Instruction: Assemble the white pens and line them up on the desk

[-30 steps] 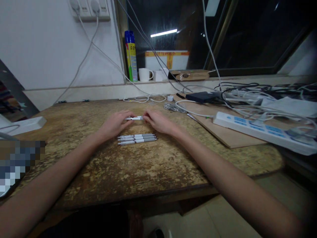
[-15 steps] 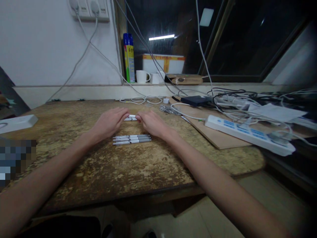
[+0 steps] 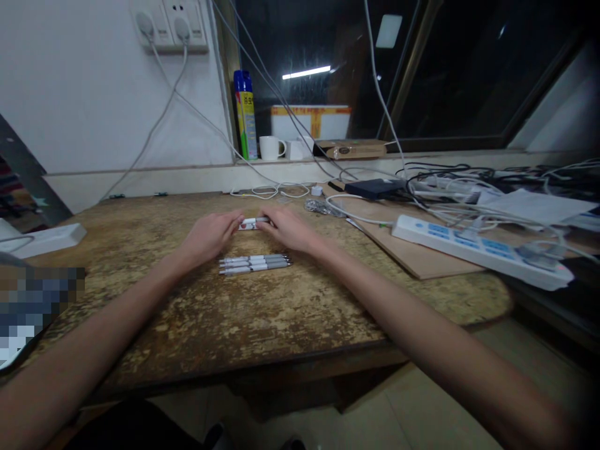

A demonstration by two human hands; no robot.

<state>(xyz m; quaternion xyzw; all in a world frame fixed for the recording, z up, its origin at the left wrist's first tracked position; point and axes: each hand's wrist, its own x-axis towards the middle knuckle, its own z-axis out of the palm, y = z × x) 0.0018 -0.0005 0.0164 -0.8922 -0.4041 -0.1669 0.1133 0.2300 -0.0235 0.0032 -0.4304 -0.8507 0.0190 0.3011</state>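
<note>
My left hand (image 3: 214,234) and my right hand (image 3: 287,229) are closed on opposite ends of some white and grey pens (image 3: 252,224) toward the back of the worn wooden table (image 3: 225,325). How many pens are between them I cannot tell, as my fingers cover both ends. Nearer to me, a row of several white and grey pens (image 3: 255,264) lies side by side on the tabletop, apart from both hands.
To the right, a white power strip (image 3: 478,250) rests partly on a brown board (image 3: 422,265) among tangled cables. A dark flat box (image 3: 375,189) lies behind it. A spray can (image 3: 245,115) and a white mug (image 3: 270,147) stand on the sill. Another white strip (image 3: 51,240) is at left.
The view has shifted slightly. My right-hand fingers have changed position at the pens' right end, and more of the pens' patterned barrels shows. The near row stays put.
</note>
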